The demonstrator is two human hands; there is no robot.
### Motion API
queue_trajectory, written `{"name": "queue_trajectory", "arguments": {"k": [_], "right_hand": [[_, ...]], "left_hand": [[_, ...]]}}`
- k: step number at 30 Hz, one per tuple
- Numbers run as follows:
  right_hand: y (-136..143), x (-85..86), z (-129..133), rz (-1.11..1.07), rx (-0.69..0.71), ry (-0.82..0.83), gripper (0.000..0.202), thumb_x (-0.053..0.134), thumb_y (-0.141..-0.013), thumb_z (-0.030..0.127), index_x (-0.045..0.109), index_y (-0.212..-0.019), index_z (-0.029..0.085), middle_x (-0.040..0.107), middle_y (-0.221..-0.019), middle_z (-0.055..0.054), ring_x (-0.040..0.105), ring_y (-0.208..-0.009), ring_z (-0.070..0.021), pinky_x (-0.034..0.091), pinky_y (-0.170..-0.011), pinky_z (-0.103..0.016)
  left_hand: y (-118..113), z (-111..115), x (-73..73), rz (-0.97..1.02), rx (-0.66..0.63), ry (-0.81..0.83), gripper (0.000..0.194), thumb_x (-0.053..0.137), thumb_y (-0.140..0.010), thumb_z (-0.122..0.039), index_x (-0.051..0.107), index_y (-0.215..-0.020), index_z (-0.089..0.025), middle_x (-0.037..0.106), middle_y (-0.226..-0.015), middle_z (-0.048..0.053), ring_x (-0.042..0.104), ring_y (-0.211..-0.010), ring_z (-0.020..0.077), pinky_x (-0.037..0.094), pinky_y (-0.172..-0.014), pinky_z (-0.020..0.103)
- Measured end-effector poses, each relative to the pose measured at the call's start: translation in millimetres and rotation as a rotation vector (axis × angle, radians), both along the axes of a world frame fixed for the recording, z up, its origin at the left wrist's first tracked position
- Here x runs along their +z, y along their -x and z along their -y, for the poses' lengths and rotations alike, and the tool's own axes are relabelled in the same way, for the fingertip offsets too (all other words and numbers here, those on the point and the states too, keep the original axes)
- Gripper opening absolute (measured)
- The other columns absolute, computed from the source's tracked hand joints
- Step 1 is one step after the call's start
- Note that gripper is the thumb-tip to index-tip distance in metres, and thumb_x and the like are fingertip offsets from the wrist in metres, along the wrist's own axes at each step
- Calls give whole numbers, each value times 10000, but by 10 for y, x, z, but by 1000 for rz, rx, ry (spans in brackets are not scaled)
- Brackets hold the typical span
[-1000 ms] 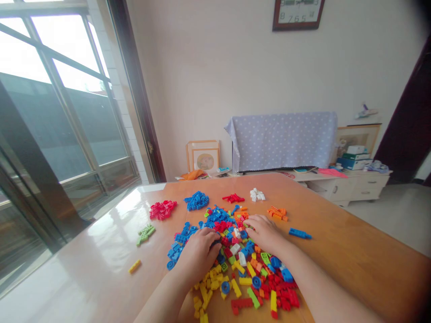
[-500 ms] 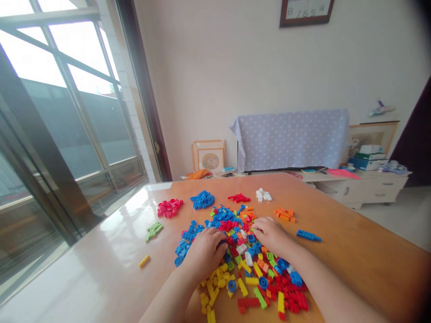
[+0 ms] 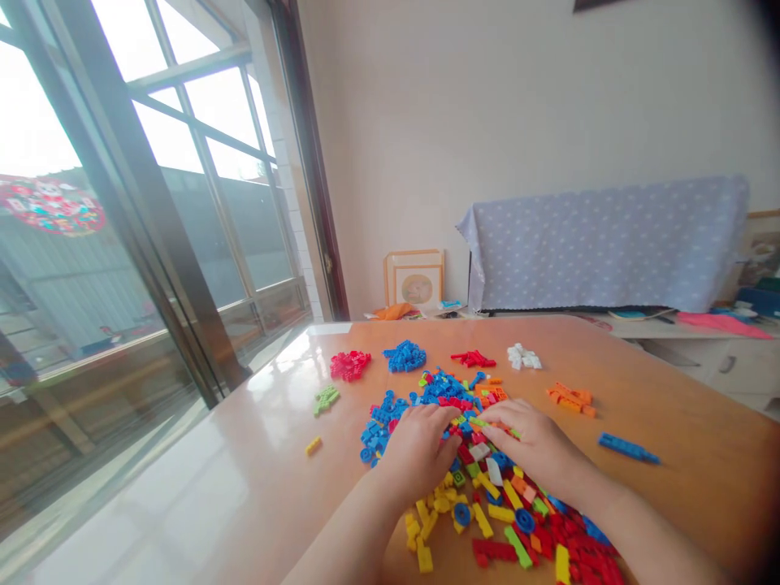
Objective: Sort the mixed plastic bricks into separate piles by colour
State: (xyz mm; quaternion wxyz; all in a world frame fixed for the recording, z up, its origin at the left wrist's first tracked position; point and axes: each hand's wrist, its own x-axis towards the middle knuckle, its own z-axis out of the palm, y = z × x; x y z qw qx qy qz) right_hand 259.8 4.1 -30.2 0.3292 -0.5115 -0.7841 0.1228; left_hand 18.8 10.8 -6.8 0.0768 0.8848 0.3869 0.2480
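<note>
Head view: over the mixed pile of coloured plastic bricks [image 3: 492, 471] mid-table, the left hand [image 3: 418, 447] curls and the right hand [image 3: 536, 443] reaches in, fingers extended; whether either grips a brick, I cannot tell. Glossy brown table [image 3: 688, 520] spreads widely either side; small white bricks [image 3: 524, 357] sit near its far edge.

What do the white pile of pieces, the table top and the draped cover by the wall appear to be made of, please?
The white pile looks like hard moulded plastic, judging by its small, blocky pieces. The table top could be varnished wood or a film-covered board: brown and glossy, with window reflections. The cover seems to be matte, dotted fabric, hanging in soft folds.
</note>
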Motion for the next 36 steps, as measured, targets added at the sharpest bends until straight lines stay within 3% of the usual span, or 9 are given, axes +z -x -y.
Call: {"name": "queue_trajectory", "arguments": {"k": [3,8,14,20,25,30,36], "right_hand": [[84,0,35,-8,68,15,203,568,-967,347,756,-1021,291,731,-1089,-38,616,-1084,-247,485,-970,-399],[147,28,83,-18,104,15,192,569,-975,320,754,-1010,281,734,-1056,-36,615,-1055,-235,488,-950,-384],[188,62,106,-25,104,18,201,560,-982,327,753,-965,273,733,-1013,-35,614,-1032,-227,495,-929,-373],[150,4,62,-26,16,47,253,589,-948,400,749,-1108,287,727,-1117,-59,630,-1091,-255,508,-972,-410],[47,-84,-6,-28,-47,38,305,539,-962,465,754,-1103,301,729,-1163,-58,635,-1146,-271,512,-1007,-437],[-59,-182,-82,-24,-62,30,333,532,-961,527,753,-1108,326,729,-1192,-42,645,-1153,-270,517,-1029,-453],[-151,-233,-141,-1,-84,-14,343,542,-955,546,756,-1111,328,741,-1169,-40,670,-1113,-271,530,-1021,-453]], "left_hand": [[-25,-5,-26,50,-12,37,330,572,-959,-269,628,-1285,-260,730,-1208,51,672,-1104,242,512,-956,353],[-56,-14,-48,163,-37,148,195,576,-943,-232,689,-1100,-256,750,-1119,24,688,-1040,204,525,-852,272],[-85,-12,-48,238,-58,229,179,582,-933,-229,684,-1079,-252,749,-1046,12,684,-978,185,519,-802,245],[-7,-71,-44,215,21,144,138,570,-939,-214,687,-1002,-253,742,-971,-7,680,-916,171,500,-784,249],[361,-301,-8,205,272,-6,159,578,-939,-244,713,-1023,-252,709,-1032,30,673,-972,186,495,-810,264],[901,-567,-33,97,788,-34,223,532,-958,-269,715,-1085,-281,698,-1054,28,669,-969,175,464,-792,248],[1263,-718,-230,13,1045,67,232,499,-921,-215,720,-989,-229,734,-1034,98,695,-954,258,451,-753,312]]}}
